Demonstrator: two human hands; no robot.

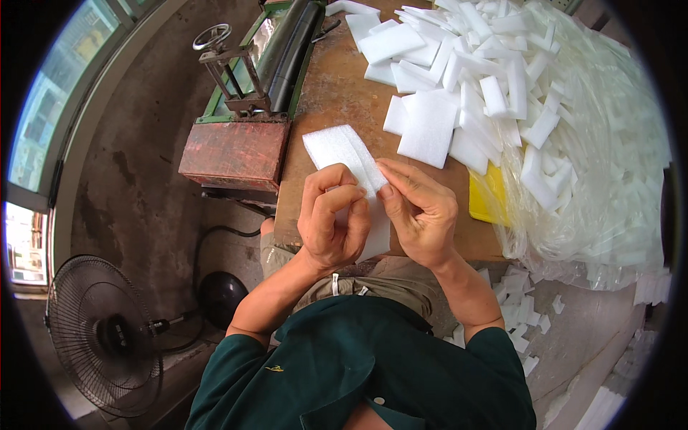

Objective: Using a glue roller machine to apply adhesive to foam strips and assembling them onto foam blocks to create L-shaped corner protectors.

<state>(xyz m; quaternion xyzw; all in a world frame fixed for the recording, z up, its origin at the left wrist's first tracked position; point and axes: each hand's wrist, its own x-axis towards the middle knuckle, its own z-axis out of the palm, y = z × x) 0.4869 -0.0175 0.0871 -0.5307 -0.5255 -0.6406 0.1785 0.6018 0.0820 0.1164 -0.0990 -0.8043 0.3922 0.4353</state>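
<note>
A white foam sheet (337,146) with layered or folded edges lies aslant over the near edge of the wooden table, its lower part (379,233) showing between my hands. My right hand (424,215) pinches the sheet's right edge between thumb and fingertips. Curled in front of the sheet, my left hand (332,215) has its thumb and fingers drawn together close to the right fingertips. What the left fingers hold, if anything, is hidden. To the right, a flat white foam piece (428,129) lies at the front of a large heap of similar pieces (494,79).
The heap runs into a clear plastic bag (609,165) at the right, beside a yellow object (488,195). A roller machine (276,64) with a handwheel (212,36) and red box (233,154) stands left. A black fan (107,337) is at lower left; foam scraps (519,308) litter the floor.
</note>
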